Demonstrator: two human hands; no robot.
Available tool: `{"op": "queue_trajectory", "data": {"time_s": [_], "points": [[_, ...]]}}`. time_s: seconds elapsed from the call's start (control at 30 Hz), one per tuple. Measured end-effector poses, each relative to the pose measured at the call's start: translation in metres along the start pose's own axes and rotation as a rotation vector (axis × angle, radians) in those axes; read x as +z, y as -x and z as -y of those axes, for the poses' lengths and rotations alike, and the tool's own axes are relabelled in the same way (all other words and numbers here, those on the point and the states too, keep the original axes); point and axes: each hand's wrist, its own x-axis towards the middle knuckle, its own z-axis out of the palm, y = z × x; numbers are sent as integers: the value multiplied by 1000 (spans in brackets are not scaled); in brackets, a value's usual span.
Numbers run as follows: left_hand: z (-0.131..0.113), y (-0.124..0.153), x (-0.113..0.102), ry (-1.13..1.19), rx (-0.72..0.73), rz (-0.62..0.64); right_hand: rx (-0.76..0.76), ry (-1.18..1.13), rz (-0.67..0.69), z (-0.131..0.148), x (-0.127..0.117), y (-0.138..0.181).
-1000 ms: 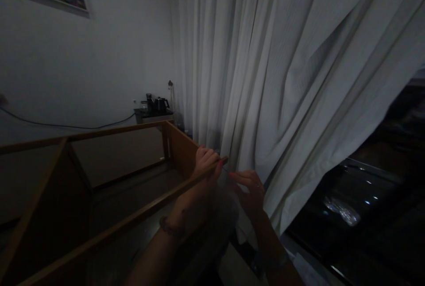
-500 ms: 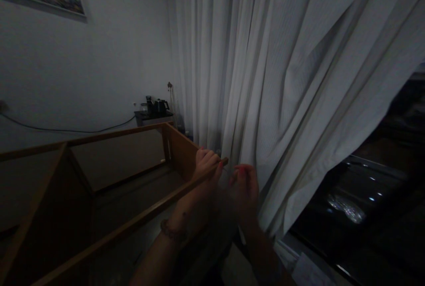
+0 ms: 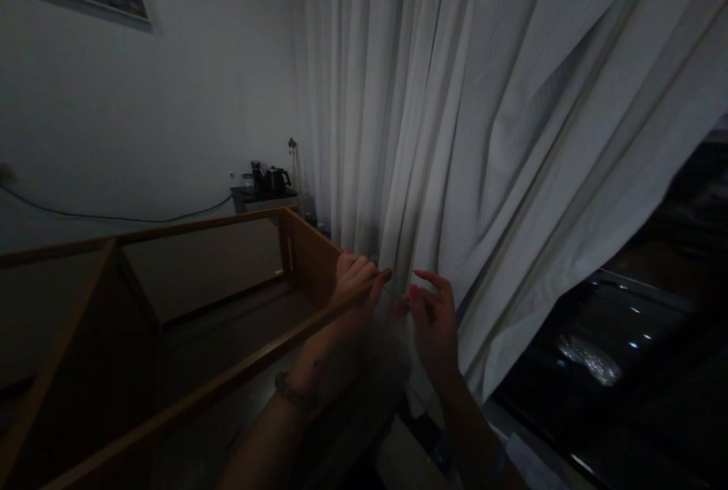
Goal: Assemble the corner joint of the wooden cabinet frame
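A brown wooden cabinet frame (image 3: 267,346) extends from the lower left toward the curtain. My left hand (image 3: 353,277) is wrapped around the far end of its near rail, fingers over the top and thumb on the near side; a beaded bracelet (image 3: 296,393) circles that wrist. Just right of the rail's end is my right hand (image 3: 435,323), apart from the wood. Its index finger is lifted, while the thumb and another finger are close together. Whatever lies between them is too small and dark to make out.
A long pale curtain (image 3: 483,133) hangs close beside my right hand. Behind the frame, a small stand (image 3: 265,202) holds a dark kettle (image 3: 277,179). A dark glossy surface (image 3: 614,323) with reflections lies at the right. A black cable (image 3: 125,218) runs along the wall.
My right hand has moved slightly right, away from the rail's end, and its index finger has lifted from the thumb. My left hand keeps its grip on the rail.
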Motion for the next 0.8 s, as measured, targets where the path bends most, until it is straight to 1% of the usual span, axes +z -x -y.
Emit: {"op": "queue_trajectory", "data": {"time_s": [0.07,0.1,0.17,0.2,0.27,0.33,0.4,0.47,0.5,0.57,0.63,0.7,0.73,0.8], "points": [[1,0,1,-5,-1,7,-187,196,-21,-6,-10,-2],[1,0,1,-6,0,10,-310,298,-9,-9,-15,-4],[1,0,1,-7,7,7,-563,450,56,-14,-26,-8],[1,0,1,-6,9,3,-659,505,81,-15,-30,-10],[0,0,1,-4,6,-6,-774,583,92,-16,-34,-13],[-2,0,0,-6,-5,-5,-803,619,71,-16,-33,-13],[-3,0,-1,-3,-11,-5,-770,610,46,-15,-27,-11],[-3,0,-1,7,-10,-3,-653,553,18,-12,-20,-6],[-3,-1,0,11,-8,-5,-561,512,4,-11,-16,-3],[-2,-1,0,16,-5,-5,-330,408,-9,-7,-8,3],[-1,-1,1,12,-4,-4,-96,281,24,-3,-2,9],[-1,-1,1,3,-7,-6,78,155,78,-1,1,12],[-1,0,1,-1,-5,-7,126,111,100,0,1,13],[-1,0,0,-7,3,-3,136,94,118,0,1,12]]}}
